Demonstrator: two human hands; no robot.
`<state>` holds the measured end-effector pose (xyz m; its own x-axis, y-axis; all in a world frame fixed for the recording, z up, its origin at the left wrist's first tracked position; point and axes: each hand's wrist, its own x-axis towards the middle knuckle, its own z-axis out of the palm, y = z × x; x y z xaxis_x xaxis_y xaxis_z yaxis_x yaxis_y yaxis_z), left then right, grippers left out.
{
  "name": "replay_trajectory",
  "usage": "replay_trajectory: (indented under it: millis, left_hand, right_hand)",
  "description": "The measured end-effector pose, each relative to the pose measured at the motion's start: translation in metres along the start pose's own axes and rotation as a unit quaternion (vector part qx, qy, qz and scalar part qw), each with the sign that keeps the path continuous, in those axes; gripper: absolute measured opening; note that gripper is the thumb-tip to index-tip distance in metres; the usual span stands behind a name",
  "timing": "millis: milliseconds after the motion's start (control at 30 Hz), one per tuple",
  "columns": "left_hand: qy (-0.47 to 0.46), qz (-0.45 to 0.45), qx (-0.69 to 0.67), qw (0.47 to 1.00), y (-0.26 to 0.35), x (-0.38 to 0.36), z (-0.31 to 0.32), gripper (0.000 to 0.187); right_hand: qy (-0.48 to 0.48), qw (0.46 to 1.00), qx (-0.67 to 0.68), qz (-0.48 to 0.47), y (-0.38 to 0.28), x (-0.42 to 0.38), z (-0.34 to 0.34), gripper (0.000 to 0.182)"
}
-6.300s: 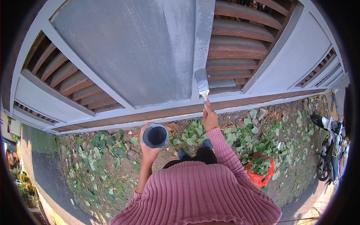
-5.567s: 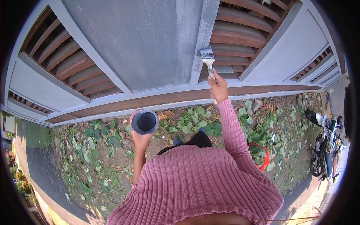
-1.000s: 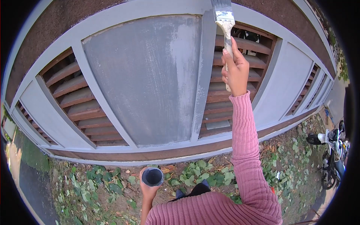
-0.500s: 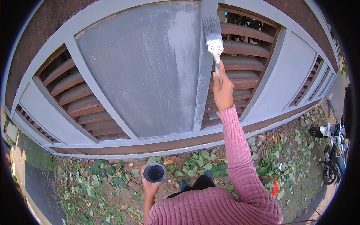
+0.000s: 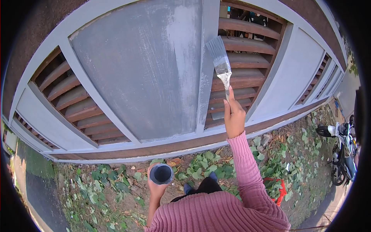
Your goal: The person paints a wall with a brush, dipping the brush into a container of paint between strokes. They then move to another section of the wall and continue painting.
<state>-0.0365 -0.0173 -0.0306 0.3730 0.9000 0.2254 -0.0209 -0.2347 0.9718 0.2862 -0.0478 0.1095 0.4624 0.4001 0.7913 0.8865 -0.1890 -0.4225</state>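
Note:
My right hand (image 5: 234,118) grips the thin handle of a flat paintbrush (image 5: 223,69), fingers closed round its lower end. Grey paint coats the bristles, whose tips meet the grey upright post (image 5: 207,58) beside the slatted opening. Low in front of my body, my left hand (image 5: 155,185) is wrapped round a cup of dark grey paint (image 5: 161,174), held with its mouth upward. To the left of the post is a large grey panel (image 5: 135,77), streaked, with a lighter patch near its right edge.
Brown wooden slats (image 5: 247,60) fill the opening right of the post, and more slats (image 5: 71,96) lie at left. Green creeping leaves (image 5: 208,162) cover the soil by my feet. A parked motorcycle (image 5: 342,152) stands far right, and a red strip (image 5: 281,192) lies near my right elbow.
My right hand and the paintbrush have moved down along the post, and the brush now leans more to the left. My left hand keeps the cup in nearly the same place.

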Motion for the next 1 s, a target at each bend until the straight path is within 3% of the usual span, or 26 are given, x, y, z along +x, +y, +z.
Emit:
replay_trajectory:
  millis: [200, 267, 533, 667, 800, 1000]
  left_hand:
    - [0.010, -0.002, 0.001, 1.000, -0.003, 0.000, -0.005, 0.068]
    - [0.016, -0.008, 0.007, 1.000, -0.006, -0.003, -0.008, 0.069]
    - [0.050, -0.034, -0.004, 0.998, -0.016, -0.009, -0.017, 0.069]
    - [0.052, -0.033, 0.022, 0.998, -0.018, -0.004, -0.020, 0.068]
    - [0.045, -0.004, 0.014, 0.999, -0.011, 0.003, -0.011, 0.068]
    - [0.028, -0.006, -0.009, 1.000, 0.000, 0.006, -0.002, 0.068]
  right_hand:
    - [0.046, 0.999, 0.015, -0.010, -0.017, 0.045, 0.000, 0.053]
    - [0.057, 0.997, -0.036, -0.034, -0.011, 0.057, 0.012, 0.052]
    - [-0.026, 0.994, -0.099, 0.047, 0.010, 0.004, 0.030, 0.049]
    - [-0.008, 0.999, -0.025, 0.031, 0.013, -0.019, 0.017, 0.050]
    - [0.054, 0.998, 0.017, 0.010, -0.001, 0.010, 0.007, 0.051]
    - [0.065, 0.997, -0.028, -0.024, -0.007, 0.064, 0.024, 0.054]
